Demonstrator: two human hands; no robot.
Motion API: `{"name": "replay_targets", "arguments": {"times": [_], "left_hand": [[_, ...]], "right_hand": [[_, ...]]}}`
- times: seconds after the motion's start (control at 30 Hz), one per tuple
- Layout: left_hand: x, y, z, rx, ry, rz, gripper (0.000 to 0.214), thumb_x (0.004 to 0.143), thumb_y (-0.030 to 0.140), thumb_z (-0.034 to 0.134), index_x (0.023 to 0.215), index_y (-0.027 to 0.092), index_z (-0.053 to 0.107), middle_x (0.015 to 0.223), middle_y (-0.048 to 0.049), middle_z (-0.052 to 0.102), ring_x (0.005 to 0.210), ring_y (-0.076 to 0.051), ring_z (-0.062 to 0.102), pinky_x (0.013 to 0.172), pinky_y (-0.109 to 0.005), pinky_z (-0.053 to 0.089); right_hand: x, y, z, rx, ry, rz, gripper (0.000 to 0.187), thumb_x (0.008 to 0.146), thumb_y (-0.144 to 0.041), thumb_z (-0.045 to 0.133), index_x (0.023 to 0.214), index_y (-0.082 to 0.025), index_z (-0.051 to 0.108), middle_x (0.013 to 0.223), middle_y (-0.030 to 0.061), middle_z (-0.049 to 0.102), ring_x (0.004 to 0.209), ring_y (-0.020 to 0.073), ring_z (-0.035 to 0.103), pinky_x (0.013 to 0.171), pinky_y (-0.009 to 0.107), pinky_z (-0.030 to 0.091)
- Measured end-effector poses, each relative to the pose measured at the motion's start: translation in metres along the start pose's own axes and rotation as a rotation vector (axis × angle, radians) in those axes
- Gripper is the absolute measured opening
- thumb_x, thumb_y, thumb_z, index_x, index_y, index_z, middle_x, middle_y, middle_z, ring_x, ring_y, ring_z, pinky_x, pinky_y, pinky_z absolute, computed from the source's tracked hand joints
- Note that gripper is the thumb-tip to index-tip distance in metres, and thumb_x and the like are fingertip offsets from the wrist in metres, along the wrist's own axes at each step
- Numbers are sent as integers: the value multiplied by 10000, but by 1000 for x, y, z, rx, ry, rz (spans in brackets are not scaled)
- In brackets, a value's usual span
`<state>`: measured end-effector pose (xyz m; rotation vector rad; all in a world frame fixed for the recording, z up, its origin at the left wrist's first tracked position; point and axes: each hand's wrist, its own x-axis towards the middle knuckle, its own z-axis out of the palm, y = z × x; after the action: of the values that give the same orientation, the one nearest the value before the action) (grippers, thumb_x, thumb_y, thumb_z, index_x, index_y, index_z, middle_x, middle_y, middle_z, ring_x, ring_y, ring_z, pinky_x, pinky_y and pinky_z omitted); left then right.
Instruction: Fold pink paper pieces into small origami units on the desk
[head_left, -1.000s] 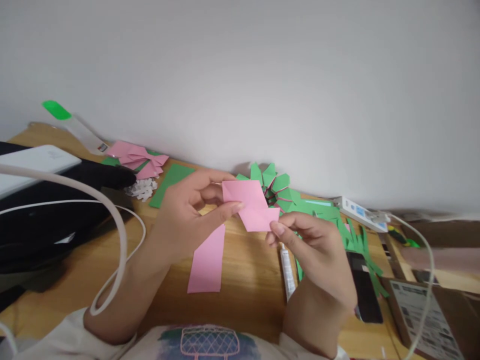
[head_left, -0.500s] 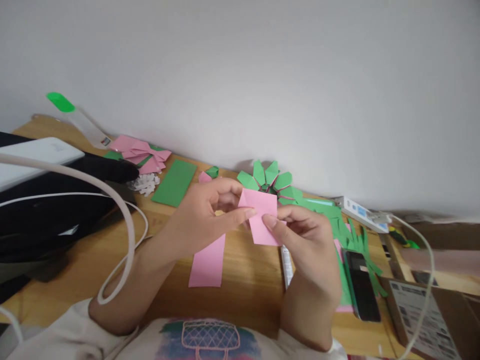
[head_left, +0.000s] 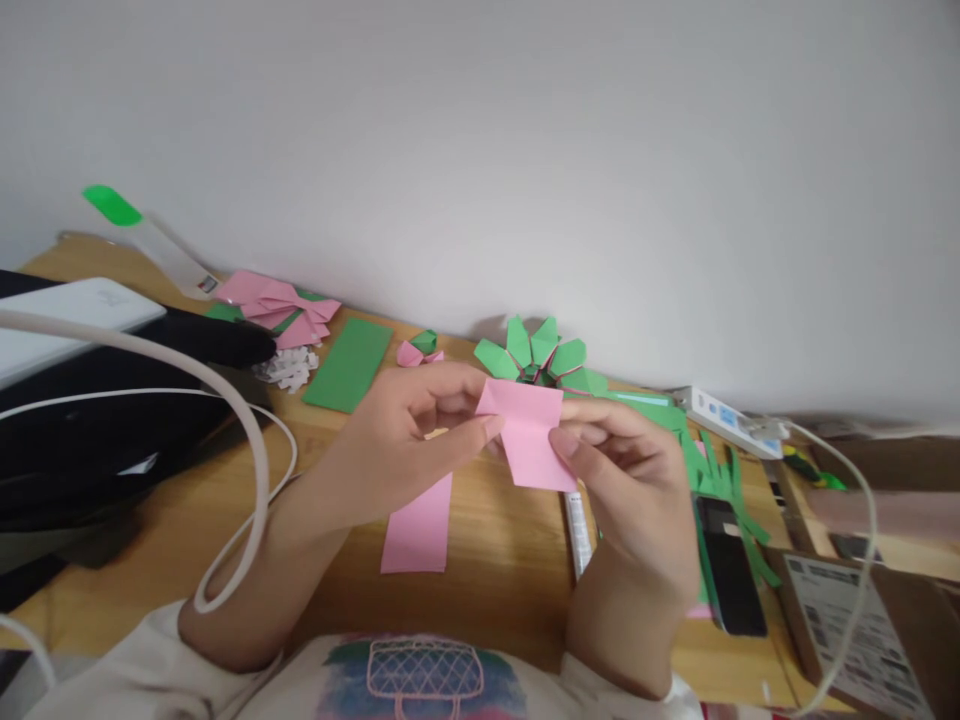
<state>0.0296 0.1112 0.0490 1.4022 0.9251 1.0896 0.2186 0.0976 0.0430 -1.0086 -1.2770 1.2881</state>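
Note:
A small piece of pink paper point(head_left: 529, 432) with creases across it is held up above the table between both hands. My left hand point(head_left: 431, 430) pinches its left edge between thumb and fingers. On the right edge, my right hand point(head_left: 630, 480) grips it with the thumb in front and the fingers behind. Below the left hand lies a longer pink paper strip point(head_left: 417, 530). Behind the hands stands a ring of folded green paper petals point(head_left: 544, 350), partly hidden. A small pink and green folded piece point(head_left: 421, 348) sits to its left.
A green paper sheet point(head_left: 350, 365), folded pink pieces point(head_left: 281, 305) and white scraps point(head_left: 289, 368) lie back left. On the right are a phone point(head_left: 731, 570), green strips point(head_left: 739, 500), a power strip point(head_left: 727, 420) and a cardboard box point(head_left: 855, 630). A white cable point(head_left: 259, 470) loops over the left forearm.
My right thumb has slid from the paper's middle to its right edge. The paper now lies opened wider between the hands, and the right hand has shifted slightly right.

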Motion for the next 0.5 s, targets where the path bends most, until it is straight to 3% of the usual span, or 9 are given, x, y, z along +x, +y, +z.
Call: {"name": "replay_targets", "arguments": {"times": [0.2, 0.3, 0.4, 0.5], "left_hand": [[0, 0, -1, -10, -22, 41, 147, 772, 97, 632, 785, 207, 729, 734, 11, 705, 696, -118, 639, 619, -205, 479], [-1, -1, -1, -48, -41, -10, 182, 781, 97, 590, 790, 212, 730, 761, 11, 712, 723, -121, 652, 649, -208, 486], [-1, -2, -2, -66, 8, -70, 218, 842, 172, 513, 796, 203, 724, 818, -9, 719, 754, -130, 653, 684, -222, 495], [-1, -1, 0, -13, -28, -137, 260, 876, 317, 533, 727, 183, 699, 691, -4, 675, 635, -120, 602, 563, -208, 456]], "right_hand": [[-1, 2, -2, -122, 19, -54, 182, 832, -160, 666, 862, -307, 770, 641, -31, 687, 540, 77, 535, 462, 188, 391], [-3, 0, -3, -224, 25, -132, 219, 834, -128, 646, 863, -306, 769, 673, -30, 699, 549, 77, 529, 457, 193, 378], [-6, -2, -1, -307, -1, -238, 281, 832, -79, 626, 906, -314, 761, 740, -42, 725, 571, 68, 557, 491, 187, 415], [-8, -4, 1, -361, -48, -271, 321, 838, -52, 601, 936, -317, 753, 782, -47, 733, 615, 68, 594, 550, 193, 456]]}}
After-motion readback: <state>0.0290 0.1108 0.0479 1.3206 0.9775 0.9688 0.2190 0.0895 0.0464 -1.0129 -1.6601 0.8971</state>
